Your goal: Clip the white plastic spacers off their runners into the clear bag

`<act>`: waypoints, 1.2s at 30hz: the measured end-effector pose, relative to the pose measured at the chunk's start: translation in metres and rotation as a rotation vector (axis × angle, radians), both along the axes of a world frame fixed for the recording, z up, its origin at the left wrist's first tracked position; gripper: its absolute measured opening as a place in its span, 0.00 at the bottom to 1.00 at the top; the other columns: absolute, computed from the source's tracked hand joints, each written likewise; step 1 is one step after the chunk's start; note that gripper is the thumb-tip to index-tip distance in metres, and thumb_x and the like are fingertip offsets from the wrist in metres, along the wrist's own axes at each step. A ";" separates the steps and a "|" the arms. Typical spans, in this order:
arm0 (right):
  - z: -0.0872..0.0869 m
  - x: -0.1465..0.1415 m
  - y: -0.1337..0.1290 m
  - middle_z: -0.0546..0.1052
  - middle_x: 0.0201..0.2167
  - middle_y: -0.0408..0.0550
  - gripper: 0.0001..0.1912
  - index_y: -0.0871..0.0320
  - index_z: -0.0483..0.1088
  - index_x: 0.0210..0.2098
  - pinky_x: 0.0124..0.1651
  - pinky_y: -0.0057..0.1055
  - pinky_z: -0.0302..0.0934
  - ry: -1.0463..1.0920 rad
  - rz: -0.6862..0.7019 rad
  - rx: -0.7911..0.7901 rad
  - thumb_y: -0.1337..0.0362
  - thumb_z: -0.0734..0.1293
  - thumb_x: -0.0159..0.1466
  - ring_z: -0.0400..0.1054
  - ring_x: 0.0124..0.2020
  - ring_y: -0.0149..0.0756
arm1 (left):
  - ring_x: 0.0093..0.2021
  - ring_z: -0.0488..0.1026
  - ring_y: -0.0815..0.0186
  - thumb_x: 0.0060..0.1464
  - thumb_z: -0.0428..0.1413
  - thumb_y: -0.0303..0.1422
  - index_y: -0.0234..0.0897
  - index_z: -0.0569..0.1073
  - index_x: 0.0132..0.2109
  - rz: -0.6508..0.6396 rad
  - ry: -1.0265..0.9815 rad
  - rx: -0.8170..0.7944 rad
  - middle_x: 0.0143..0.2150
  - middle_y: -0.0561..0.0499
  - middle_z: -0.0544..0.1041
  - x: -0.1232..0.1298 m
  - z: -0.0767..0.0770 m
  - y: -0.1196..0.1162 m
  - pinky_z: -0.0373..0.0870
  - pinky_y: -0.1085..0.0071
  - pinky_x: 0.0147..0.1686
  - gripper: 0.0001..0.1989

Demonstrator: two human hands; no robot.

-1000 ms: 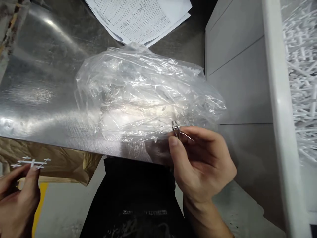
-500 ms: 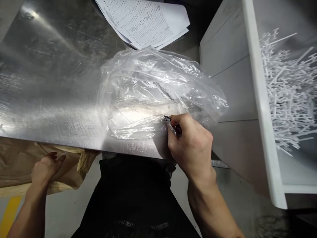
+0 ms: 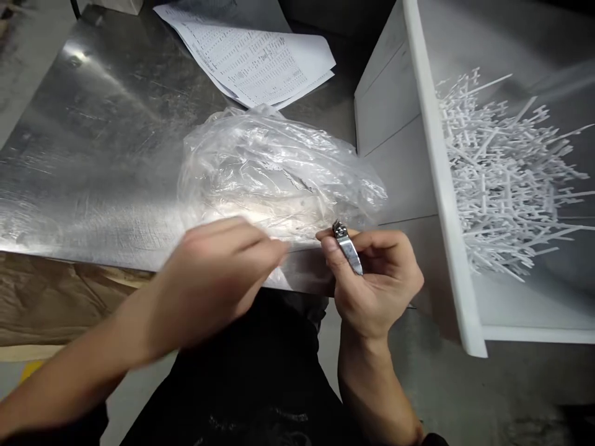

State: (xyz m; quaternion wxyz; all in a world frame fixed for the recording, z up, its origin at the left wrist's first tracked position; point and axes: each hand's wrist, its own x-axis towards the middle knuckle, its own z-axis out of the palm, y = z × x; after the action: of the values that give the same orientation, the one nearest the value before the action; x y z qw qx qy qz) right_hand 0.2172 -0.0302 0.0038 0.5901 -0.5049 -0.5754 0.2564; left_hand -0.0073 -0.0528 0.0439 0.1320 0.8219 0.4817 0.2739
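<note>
In my right hand is a small metal nail clipper, pinched between thumb and fingers above the table's front edge. My left hand, blurred by motion, is over the same edge just to the left. Its fingers are curled and drawn together towards the clipper, and whatever may be between the fingertips cannot be made out. Behind both hands, a crumpled clear plastic bag lies on the metal table. Thin flat contents show faintly through its film.
Printed sheets lie behind the bag. To the right stands a white open bin holding many thin white plastic pieces. A brown bag or sack hangs below the table's front edge at left.
My left hand has come up from the brown sack to the table front, beside my right hand. My right hand has turned, so the clipper now shows plainly. The view has shifted somewhat.
</note>
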 end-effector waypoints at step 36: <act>-0.009 0.023 -0.049 0.85 0.41 0.44 0.13 0.51 0.70 0.43 0.36 0.29 0.72 0.204 0.279 -0.195 0.74 0.74 0.69 0.79 0.34 0.33 | 0.56 0.85 0.43 0.78 0.53 0.38 0.28 0.81 0.56 -0.156 0.412 0.189 0.57 0.33 0.85 0.029 -0.018 0.057 0.85 0.49 0.52 0.18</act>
State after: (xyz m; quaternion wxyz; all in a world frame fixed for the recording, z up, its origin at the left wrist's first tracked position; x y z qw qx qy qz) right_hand 0.2407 -0.0789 -0.0053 0.5524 -0.4463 -0.5496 0.4400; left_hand 0.0220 0.0046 0.0256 -0.0260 0.9039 0.4056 0.1332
